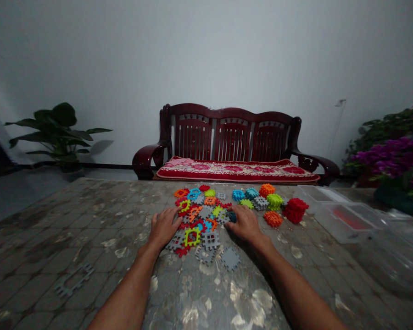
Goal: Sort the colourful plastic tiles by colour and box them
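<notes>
A heap of flat, coloured interlocking plastic tiles [201, 215] lies in the middle of the patterned table [99, 224]. My left hand [164, 226] rests palm down on the heap's left edge, fingers stretched over red and grey tiles. My right hand [244, 223] lies on the heap's right edge, fingertips touching a dark blue tile [231, 216]; whether it grips it is unclear. To the right stand assembled tile cubes: blue [238, 195], orange [267, 189], green [274, 200], a larger red one [295, 210].
A grey tile frame [74, 279] lies alone at front left. Clear plastic boxes [344, 220] stand at the right. A red wooden bench [232, 146] is behind the table, a potted plant [58, 133] at far left, purple flowers [395, 156] at far right.
</notes>
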Action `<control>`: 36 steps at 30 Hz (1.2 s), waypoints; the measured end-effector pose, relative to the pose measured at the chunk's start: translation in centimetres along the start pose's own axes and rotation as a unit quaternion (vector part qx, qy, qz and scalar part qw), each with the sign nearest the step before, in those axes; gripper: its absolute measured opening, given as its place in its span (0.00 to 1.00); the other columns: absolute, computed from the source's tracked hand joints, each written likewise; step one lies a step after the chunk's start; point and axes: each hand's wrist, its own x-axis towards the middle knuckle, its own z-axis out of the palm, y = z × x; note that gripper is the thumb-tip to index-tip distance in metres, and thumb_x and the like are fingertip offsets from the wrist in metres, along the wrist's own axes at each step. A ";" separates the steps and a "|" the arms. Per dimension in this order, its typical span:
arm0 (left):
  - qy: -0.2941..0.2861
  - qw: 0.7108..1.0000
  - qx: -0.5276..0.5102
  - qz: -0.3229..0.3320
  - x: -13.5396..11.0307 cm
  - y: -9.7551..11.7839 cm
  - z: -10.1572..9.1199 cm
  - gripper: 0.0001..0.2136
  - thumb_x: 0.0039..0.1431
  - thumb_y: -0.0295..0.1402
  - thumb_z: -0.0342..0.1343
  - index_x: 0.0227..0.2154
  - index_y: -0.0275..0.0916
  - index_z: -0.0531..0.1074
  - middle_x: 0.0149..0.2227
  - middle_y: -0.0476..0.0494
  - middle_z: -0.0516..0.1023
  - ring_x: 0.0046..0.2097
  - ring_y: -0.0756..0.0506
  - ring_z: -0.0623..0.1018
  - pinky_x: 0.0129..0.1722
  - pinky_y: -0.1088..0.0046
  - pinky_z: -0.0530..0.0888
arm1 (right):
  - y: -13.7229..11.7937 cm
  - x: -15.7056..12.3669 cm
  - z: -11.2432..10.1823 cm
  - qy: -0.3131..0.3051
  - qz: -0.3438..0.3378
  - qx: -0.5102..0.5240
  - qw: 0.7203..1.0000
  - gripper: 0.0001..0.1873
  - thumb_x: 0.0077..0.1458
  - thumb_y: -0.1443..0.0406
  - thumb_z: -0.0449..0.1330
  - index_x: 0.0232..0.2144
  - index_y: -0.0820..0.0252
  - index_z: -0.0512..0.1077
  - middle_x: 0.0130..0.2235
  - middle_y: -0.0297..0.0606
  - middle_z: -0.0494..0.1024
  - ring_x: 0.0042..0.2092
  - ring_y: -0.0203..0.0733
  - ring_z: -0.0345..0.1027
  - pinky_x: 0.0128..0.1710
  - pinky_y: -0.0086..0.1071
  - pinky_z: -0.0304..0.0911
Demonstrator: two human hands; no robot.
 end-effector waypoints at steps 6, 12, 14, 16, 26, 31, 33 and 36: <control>0.013 1.000 0.004 0.008 0.1 -0.3 0.3 0.19 0.66 0.35 0.48 0.58 0.47 0.70 0.63 0.41 0.72 0.64 0.38 0.69 0.66 0.45 0.54 | -0.9 -0.1 0.2 -0.020 0.009 -0.023 0.999 0.26 0.54 0.60 0.63 0.55 0.57 0.73 0.52 0.43 0.79 0.55 0.52 0.66 0.56 0.40 0.56; 0.003 1.000 0.002 0.006 0.2 -0.4 0.4 0.19 0.66 0.35 0.47 0.58 0.46 0.70 0.62 0.41 0.72 0.64 0.38 0.69 0.66 0.43 0.54 | -1.0 0.0 0.1 0.034 0.007 0.007 0.999 0.23 0.54 0.61 0.63 0.53 0.56 0.74 0.52 0.42 0.80 0.54 0.50 0.69 0.55 0.39 0.59; 0.002 1.000 0.003 0.006 0.3 -0.5 0.4 0.20 0.66 0.35 0.47 0.58 0.46 0.70 0.62 0.41 0.72 0.64 0.37 0.69 0.66 0.43 0.54 | -0.1 0.3 -0.5 0.076 0.028 0.022 0.996 0.21 0.55 0.61 0.63 0.52 0.55 0.76 0.51 0.41 0.80 0.53 0.49 0.70 0.55 0.38 0.60; 0.004 1.000 0.003 0.005 0.4 -0.6 0.5 0.20 0.66 0.36 0.47 0.58 0.46 0.70 0.63 0.41 0.72 0.64 0.37 0.69 0.66 0.43 0.53 | 1.4 0.7 -1.5 0.116 0.071 0.019 0.991 0.18 0.56 0.60 0.62 0.50 0.54 0.77 0.51 0.40 0.80 0.53 0.48 0.71 0.54 0.37 0.61; 0.008 1.000 0.001 0.004 0.6 -1.2 1.2 0.19 0.66 0.36 0.46 0.58 0.47 0.70 0.63 0.42 0.72 0.64 0.39 0.68 0.67 0.46 0.53 | 7.7 0.2 -5.5 0.155 0.284 -0.087 0.942 0.21 0.60 0.53 0.59 0.51 0.54 0.77 0.47 0.44 0.82 0.50 0.51 0.74 0.46 0.38 0.63; 0.017 1.000 0.003 0.014 0.7 -1.5 1.4 0.19 0.66 0.36 0.46 0.58 0.46 0.70 0.62 0.41 0.73 0.64 0.39 0.69 0.66 0.46 0.53 | 8.0 0.2 -5.0 0.143 0.283 -0.109 0.942 0.20 0.61 0.53 0.59 0.50 0.55 0.77 0.48 0.44 0.82 0.51 0.52 0.73 0.46 0.38 0.62; 0.023 1.000 0.004 0.018 0.7 -1.6 1.5 0.19 0.66 0.36 0.47 0.57 0.47 0.71 0.62 0.41 0.73 0.63 0.39 0.70 0.66 0.46 0.53 | 8.2 0.2 -4.6 0.142 0.278 -0.112 0.944 0.19 0.61 0.55 0.59 0.50 0.55 0.77 0.49 0.44 0.81 0.52 0.51 0.72 0.46 0.38 0.61; 0.028 0.999 0.004 0.020 0.8 -1.7 1.7 0.19 0.66 0.36 0.47 0.57 0.47 0.71 0.61 0.41 0.74 0.63 0.39 0.70 0.66 0.47 0.54 | 8.3 0.1 -4.2 0.145 0.272 -0.115 0.944 0.18 0.61 0.56 0.59 0.48 0.56 0.78 0.51 0.43 0.80 0.53 0.51 0.71 0.47 0.38 0.60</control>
